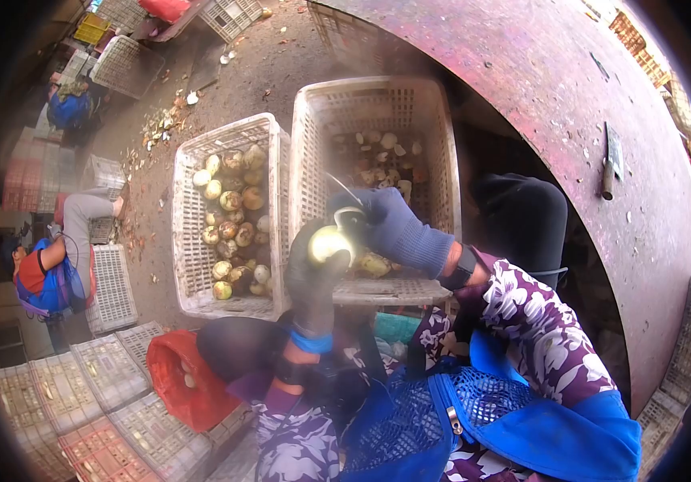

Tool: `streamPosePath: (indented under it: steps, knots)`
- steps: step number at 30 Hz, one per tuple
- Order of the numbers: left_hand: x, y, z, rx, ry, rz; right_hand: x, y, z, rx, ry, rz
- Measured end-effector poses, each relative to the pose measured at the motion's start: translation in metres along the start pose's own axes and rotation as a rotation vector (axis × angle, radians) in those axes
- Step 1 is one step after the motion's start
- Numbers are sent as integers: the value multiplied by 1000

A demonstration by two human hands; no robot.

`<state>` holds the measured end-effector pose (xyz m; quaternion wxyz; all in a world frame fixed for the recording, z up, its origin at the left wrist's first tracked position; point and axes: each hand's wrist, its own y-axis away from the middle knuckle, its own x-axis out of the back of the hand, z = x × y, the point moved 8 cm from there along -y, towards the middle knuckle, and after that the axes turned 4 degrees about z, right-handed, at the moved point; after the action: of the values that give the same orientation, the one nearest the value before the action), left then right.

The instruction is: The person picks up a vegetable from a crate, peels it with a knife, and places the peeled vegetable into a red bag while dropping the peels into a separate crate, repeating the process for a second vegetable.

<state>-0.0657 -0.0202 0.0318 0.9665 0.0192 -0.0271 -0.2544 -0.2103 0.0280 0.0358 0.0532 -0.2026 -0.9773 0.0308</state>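
Observation:
My left hand (310, 255), in a dark glove with a blue band at the wrist, is closed around a round pale yellow-green fruit (330, 243). Glare on the fruit hides its detail. My right hand (386, 221), in a blue-grey knit glove, grips a knife whose thin blade (344, 188) points up and left. A pale curved strip of peel (349, 212) shows between the fruit and my right fingers. Both hands are over the near end of a large plastic crate (374, 86) with pale pieces in its bottom.
Left of it, another crate (186, 300) holds several round fruits with brown patches. A cleaver (612, 159) lies on the worn tabletop (514, 72) at right. A red bag (170, 377) and stacked crates (92, 373) stand lower left. A seated person (56, 277) is at far left.

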Motion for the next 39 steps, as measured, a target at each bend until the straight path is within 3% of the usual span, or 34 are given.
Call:
streamPosePath:
  steps: [1, 2, 6, 9, 10, 13, 16, 19, 21, 23, 25, 26, 29, 32, 34, 39]
  knots:
    - [0, 0, 0, -29, -36, -24, 1, 0, 2, -65, -110, 2]
    - [2, -1, -2, 7, 7, -42, 2, 1, -3, 22, -121, 24]
    - [12, -7, -15, 104, 255, -3, 4, 3, 8, -335, -308, 12]
    - [14, -9, -20, 139, 347, -23, 9, -1, 10, -396, -387, 32]
    - [14, -10, -21, 144, 368, -27, 10, -3, 3, -337, -340, 12]
    - [17, -12, -21, 135, 384, -17, 5, 5, -2, -464, -324, -114]
    - [15, -11, -12, 132, 349, 5, 0, 3, 5, -379, -184, -77]
    - [12, -12, -5, 105, 230, 8, 6, -5, -17, 209, 33, 121]
    - [7, -9, 6, 101, 139, -10, 4, -2, -23, 348, 168, 124]
    - [1, -8, 12, 107, 130, -70, 0, -2, -22, 284, 228, 4]
    - [0, -8, 11, 104, 75, -108, -8, 0, -12, 22, 208, -243]
    - [0, -8, 10, 78, 50, -110, -8, 0, -11, 124, 217, -180]
    - [2, -8, 5, -12, -61, -114, -10, 1, -12, 80, 109, -273]
    - [4, -6, 6, -90, -212, -127, -9, 3, -23, 279, 179, -178]
    - [1, -5, 14, -87, -275, -155, -12, 5, -19, 268, 324, -160]
    - [5, -4, 12, -32, -38, -104, -8, 3, -11, 194, 256, -102]
